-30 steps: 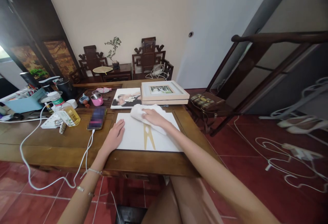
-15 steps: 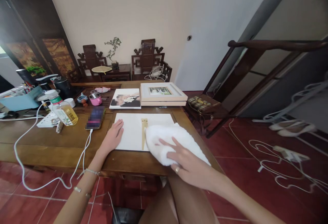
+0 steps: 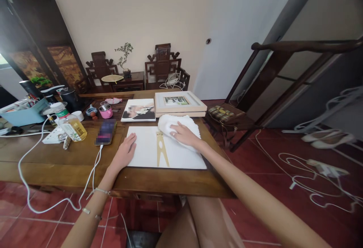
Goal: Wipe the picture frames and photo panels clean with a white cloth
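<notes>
A white flat panel [image 3: 147, 153] with a tan wooden easel-back strut [image 3: 161, 149] lies on the wooden table [image 3: 70, 157] in front of me. My left hand [image 3: 124, 152] rests flat on the panel's left edge, fingers spread. My right hand [image 3: 184, 134] presses a white cloth [image 3: 176, 121] onto the panel's far right corner, fingers laid over the cloth.
Behind the panel lie a photo canvas [image 3: 139, 109] and stacked light frames [image 3: 179, 103]. A phone [image 3: 106, 131] on a white cable, a bottle of yellow liquid [image 3: 71, 125], a pink cup [image 3: 106, 110] and clutter stand at left. A wooden chair [image 3: 227, 117] is on the right.
My right hand drew the cloth from the panel's far edge to its near right corner, then pushed it back to the far right corner. My left hand stayed put.
</notes>
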The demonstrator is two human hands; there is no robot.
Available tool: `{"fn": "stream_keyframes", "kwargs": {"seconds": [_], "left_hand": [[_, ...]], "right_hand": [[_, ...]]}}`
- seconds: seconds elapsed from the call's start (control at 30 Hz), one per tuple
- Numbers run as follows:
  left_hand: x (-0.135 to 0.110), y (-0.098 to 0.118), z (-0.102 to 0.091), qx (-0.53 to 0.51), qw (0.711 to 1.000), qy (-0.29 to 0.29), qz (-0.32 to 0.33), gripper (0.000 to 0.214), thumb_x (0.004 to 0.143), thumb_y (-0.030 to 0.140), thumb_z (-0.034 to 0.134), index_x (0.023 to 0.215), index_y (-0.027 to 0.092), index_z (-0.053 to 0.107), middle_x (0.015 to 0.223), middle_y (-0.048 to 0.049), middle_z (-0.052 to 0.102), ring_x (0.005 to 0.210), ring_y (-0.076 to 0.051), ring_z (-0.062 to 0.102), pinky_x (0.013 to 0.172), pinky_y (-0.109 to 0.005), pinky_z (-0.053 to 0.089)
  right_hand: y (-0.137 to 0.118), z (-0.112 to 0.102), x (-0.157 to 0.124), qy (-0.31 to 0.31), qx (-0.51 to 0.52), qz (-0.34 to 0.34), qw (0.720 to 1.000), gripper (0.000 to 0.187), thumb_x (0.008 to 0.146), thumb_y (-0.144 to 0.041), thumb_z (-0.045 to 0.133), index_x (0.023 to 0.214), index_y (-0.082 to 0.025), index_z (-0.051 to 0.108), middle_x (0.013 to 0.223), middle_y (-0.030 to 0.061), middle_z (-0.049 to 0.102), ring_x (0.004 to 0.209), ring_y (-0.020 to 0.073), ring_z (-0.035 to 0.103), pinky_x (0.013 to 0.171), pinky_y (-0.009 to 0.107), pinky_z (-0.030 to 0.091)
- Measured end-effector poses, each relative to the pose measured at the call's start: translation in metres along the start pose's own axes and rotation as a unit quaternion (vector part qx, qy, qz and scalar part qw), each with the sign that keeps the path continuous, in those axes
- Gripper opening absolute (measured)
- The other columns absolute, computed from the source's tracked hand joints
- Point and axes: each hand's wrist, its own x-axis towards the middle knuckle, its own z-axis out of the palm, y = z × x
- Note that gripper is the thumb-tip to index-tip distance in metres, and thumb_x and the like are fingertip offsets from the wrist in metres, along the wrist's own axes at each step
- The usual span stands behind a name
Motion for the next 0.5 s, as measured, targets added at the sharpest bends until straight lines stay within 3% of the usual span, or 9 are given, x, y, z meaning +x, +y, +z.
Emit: {"fn": "stream_keyframes", "kwargs": {"seconds": [0.1,0.2,0.37,0.43,0.5], "left_hand": [[0.000,0.000,0.000,0.004,1.000,0.000,0.004,0.047,0.092,0.031,0.033,0.131,0.010,0.051,0.142,-0.0149,0.045,0.136,-0.024,0.035,0.115,-0.046,0.024],[0.000,0.000,0.001,0.004,1.000,0.008,0.005,0.046,0.092,0.030,0.033,0.130,0.011,0.051,0.142,-0.0141,0.045,0.136,-0.024,0.036,0.115,-0.046,0.024],[0.000,0.002,0.002,0.007,1.000,0.007,0.002,0.046,0.092,0.029,0.034,0.130,0.010,0.051,0.142,-0.0146,0.045,0.136,-0.024,0.036,0.115,-0.046,0.024],[0.000,0.003,0.002,0.011,1.000,0.005,0.001,0.047,0.092,0.029,0.034,0.131,0.009,0.051,0.143,-0.0153,0.044,0.136,-0.024,0.036,0.115,-0.045,0.024],[0.000,0.003,0.002,0.013,1.000,0.003,0.001,0.047,0.092,0.028,0.033,0.131,0.008,0.051,0.143,-0.0157,0.044,0.136,-0.024,0.035,0.115,-0.045,0.024]], "right_hand": [[-0.016,0.009,0.002,0.037,0.005,0.020,0.999,0.030,0.088,-0.017,0.032,0.100,-0.016,0.060,0.105,0.0088,0.068,0.116,0.0273,0.054,0.111,0.049,0.019],[-0.041,0.022,-0.029,0.050,0.012,0.009,0.999,0.028,0.087,-0.016,0.032,0.094,-0.017,0.059,0.102,0.0091,0.068,0.113,0.0245,0.056,0.113,0.048,0.016],[-0.069,0.029,-0.104,0.007,0.012,-0.160,0.987,0.019,0.075,-0.009,0.044,0.084,-0.017,0.058,0.135,0.0140,0.051,0.139,0.0240,0.025,0.115,0.050,0.008],[-0.068,0.024,-0.118,-0.028,0.002,-0.217,0.976,0.017,0.073,-0.007,0.047,0.080,-0.018,0.058,0.137,0.0146,0.049,0.139,0.0237,0.026,0.115,0.049,0.010],[-0.061,0.015,-0.115,-0.047,-0.013,-0.224,0.973,0.016,0.075,-0.009,0.049,0.083,-0.018,0.058,0.130,0.0153,0.055,0.134,0.0250,0.035,0.112,0.047,0.021]]}}
